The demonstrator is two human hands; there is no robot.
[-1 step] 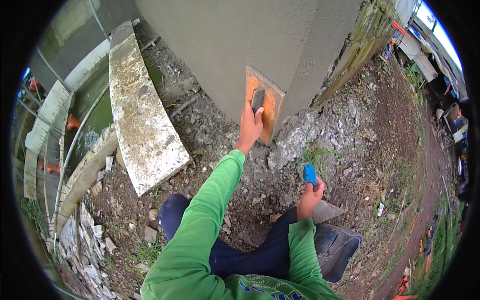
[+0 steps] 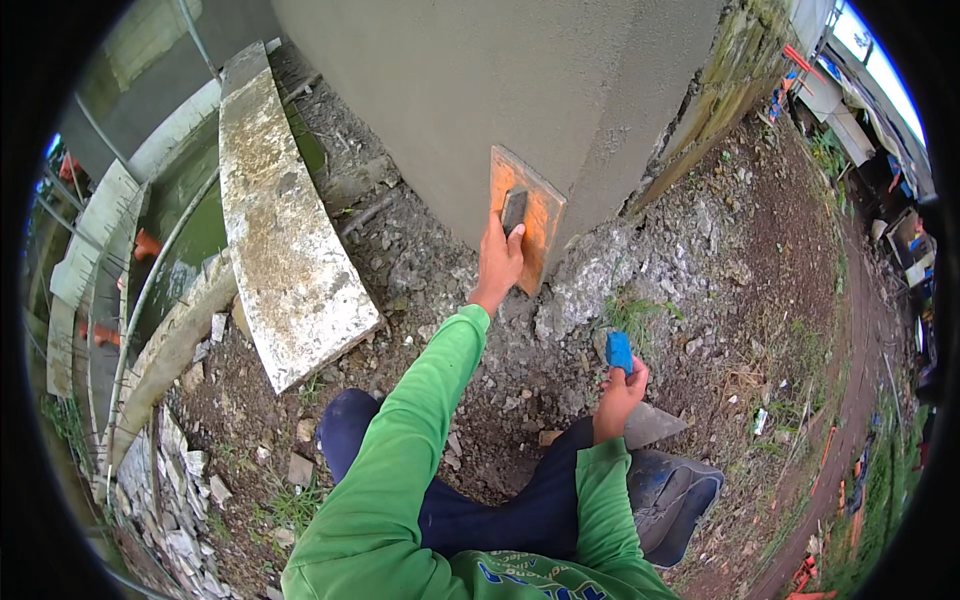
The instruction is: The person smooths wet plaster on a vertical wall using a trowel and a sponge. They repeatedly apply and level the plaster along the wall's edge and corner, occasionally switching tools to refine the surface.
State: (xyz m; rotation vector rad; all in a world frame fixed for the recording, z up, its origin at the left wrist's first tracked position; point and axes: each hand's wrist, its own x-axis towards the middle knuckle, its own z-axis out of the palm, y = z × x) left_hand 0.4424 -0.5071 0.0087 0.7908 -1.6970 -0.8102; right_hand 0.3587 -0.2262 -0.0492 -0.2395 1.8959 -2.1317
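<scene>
My left hand [image 2: 498, 262] is closed round the dark grip of a plastering float [image 2: 543, 215]. The float's orange, worn rectangular board lies against the grey rendered wall [image 2: 480, 90], low down near its base. To the right, my right hand [image 2: 620, 402] is closed on a trowel. Its blue handle [image 2: 619, 350] sticks up past my fingers, and the grey pointed blade [image 2: 655, 425] shows behind my wrist. The hand covers the join between handle and blade. That hand is held above the ground, apart from the wall.
A long mottled concrete slab [image 2: 290, 240] lies left of the wall. Beyond it is green water [image 2: 195, 215] behind a curved concrete edge. Rubble [image 2: 175, 490] is heaped at lower left. Broken concrete [image 2: 610, 275] and grass [image 2: 640, 310] lie at the wall's foot. A dark boot [image 2: 670, 505] is beside my right arm.
The float and my left hand have shifted slightly down along the wall. My right hand with the trowel looks the same.
</scene>
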